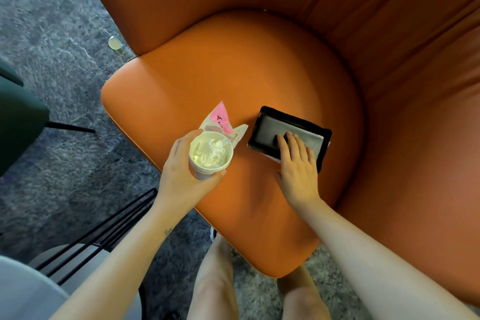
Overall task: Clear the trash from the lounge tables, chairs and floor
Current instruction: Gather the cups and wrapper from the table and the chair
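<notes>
Head cam view, so we're looking straight down at our own hands over the seat. Our right hand (298, 163) lies flat with its fingers (291, 141) spread loose on the shallow black rectangular plastic tray (309, 126); they rest on top and aren't curled round anything yet. Our left hand (181, 171) is wrapped round the stack of white paper cups (210, 156), thumb across the near side, with crumpled white tissue stuffed in the top cup.

How it'll handle, as a guess: the tray looks thin, stiff-ish and light, probably a bit slick, so pressing on the middle won't lift it. We'd hook the fingers under the long rim nearest us and pinch there. Something pale and thin pokes out from under its near edge, but we can't tell what.

Looks-wise the tray is glossy, with rounded corners and a raised rim, sitting at a slant at about 3 o'clock on the round orange leather-look seat cushion (233, 73). The crumpled pink-and-cream paper wrapper (220, 122) lies just behind the cups, around 12 o'clock from our left hand, touching the seat. That one's soft and weightless, so any pinch works.

Out at 10 o'clock, a small round pale cup (115, 43) lies on the grey carpet (52, 21), well apart from the chair.
</notes>
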### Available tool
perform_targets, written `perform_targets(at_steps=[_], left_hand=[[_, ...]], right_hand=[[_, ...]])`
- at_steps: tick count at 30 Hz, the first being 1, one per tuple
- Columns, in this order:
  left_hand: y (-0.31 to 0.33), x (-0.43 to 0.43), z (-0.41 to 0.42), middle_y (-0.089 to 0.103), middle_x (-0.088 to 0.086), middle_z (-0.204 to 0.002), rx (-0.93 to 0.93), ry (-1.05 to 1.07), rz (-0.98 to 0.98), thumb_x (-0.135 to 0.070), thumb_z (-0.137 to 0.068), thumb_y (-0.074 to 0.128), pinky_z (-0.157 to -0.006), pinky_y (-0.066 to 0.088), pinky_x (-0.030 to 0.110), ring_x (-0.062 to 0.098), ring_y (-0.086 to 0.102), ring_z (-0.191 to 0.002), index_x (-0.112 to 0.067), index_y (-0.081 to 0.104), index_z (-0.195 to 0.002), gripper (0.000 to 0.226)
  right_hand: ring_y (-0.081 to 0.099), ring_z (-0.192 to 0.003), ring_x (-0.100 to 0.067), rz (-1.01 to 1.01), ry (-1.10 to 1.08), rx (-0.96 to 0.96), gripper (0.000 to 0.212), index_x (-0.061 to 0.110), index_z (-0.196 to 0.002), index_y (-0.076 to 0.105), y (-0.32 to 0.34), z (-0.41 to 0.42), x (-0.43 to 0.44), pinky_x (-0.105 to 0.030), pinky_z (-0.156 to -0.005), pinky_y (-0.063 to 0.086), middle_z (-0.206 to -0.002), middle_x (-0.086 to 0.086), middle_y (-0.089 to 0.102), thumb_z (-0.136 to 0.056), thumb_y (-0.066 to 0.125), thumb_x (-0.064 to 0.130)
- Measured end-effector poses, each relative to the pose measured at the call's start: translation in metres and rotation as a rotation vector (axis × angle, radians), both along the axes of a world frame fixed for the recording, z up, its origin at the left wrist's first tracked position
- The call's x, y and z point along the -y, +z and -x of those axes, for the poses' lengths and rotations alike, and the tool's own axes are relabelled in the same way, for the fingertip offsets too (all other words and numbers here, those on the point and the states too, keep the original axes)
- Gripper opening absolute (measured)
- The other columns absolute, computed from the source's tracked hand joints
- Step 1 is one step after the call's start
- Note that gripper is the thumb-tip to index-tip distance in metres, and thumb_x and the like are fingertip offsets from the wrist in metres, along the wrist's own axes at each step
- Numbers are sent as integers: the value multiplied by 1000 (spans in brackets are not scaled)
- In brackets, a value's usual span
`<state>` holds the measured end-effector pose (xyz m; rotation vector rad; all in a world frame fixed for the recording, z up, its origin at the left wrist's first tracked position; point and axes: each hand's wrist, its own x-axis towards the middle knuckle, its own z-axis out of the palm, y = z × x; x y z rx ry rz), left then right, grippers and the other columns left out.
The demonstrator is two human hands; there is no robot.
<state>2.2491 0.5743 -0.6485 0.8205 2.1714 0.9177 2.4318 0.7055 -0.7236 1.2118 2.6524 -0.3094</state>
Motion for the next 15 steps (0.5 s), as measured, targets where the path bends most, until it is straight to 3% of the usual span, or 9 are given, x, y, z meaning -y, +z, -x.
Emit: perform_targets(at_steps=[3,8,15], left_hand=[[-2,2,0,44,-22,-119,4,6,-1,-23,-63,85,-78,30,-6,-23,38,-106,-44,38,-122,79],[-6,3,-1,45,-17,-120,-2,-5,1,-21,-62,86,-77,29,-7,-25,37,-105,-42,38,-122,79],[-7,-2,1,45,-16,-123,-4,-29,3,-22,-63,86,-80,30,-6,-23,37,-107,-37,41,-127,79]], right_hand=[[12,-144,-29,1,42,109,90,10,-148,9,-10,2,-2,-40,-115,16,-155,-14,16,-80,68,9],[10,-144,-30,-45,55,178,98,9,-148,-3,-17,10,-18,-39,-115,16,-156,-14,10,-78,66,4],[15,-142,-29,-13,65,172,95,11,-148,2,-16,16,-37,-38,-113,21,-155,-13,15,-78,65,5]])
